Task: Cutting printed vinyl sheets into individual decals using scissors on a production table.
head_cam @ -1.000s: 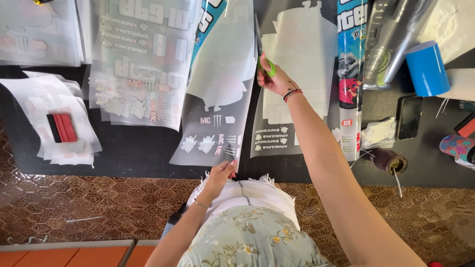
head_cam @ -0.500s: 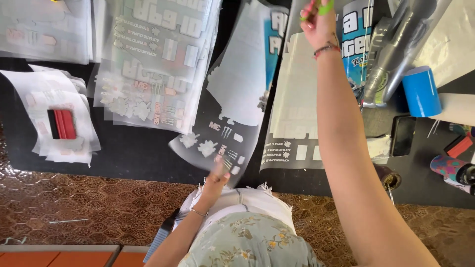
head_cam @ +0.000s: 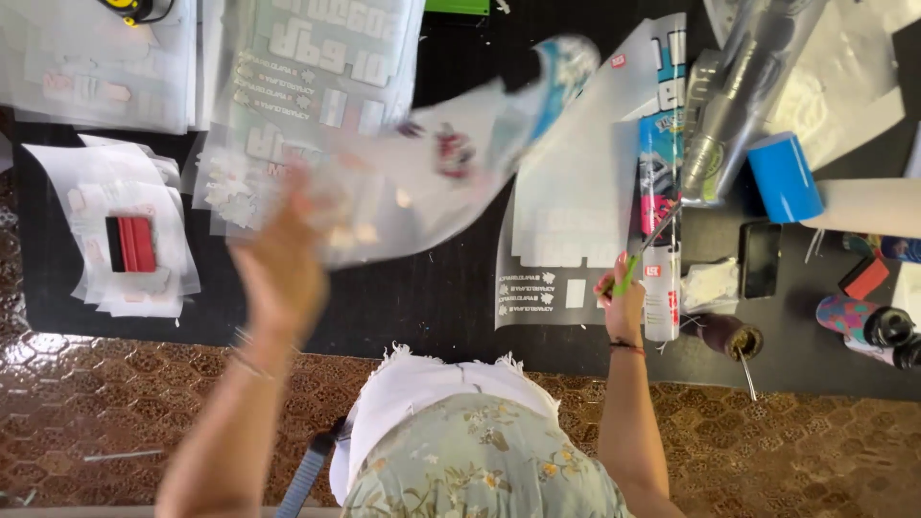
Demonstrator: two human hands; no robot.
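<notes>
My left hand (head_cam: pixel 283 264) is blurred in motion above the black table (head_cam: pixel 432 293). It grips a translucent cut sheet of decals (head_cam: pixel 432 168) that hangs in the air, reaching up and right. My right hand (head_cam: pixel 624 302) rests near the table's front edge and holds green-handled scissors (head_cam: pixel 645 251) with the blades pointing away from me. Just left of that hand a second decal sheet (head_cam: pixel 566 225) lies flat on the table, beside a colourful printed strip (head_cam: pixel 660 192).
A red squeegee (head_cam: pixel 129 245) lies on a pile of white sheets at the left. More decal sheets (head_cam: pixel 317 58) cover the far left. A blue roll (head_cam: pixel 785 177), grey film rolls (head_cam: pixel 743 86), a dark phone (head_cam: pixel 760 259) and a patterned bottle (head_cam: pixel 859 321) crowd the right.
My right hand has come back from the far end of the sheet to the near edge with the scissors. My left hand has lifted the cut sheet off the table and swung it left.
</notes>
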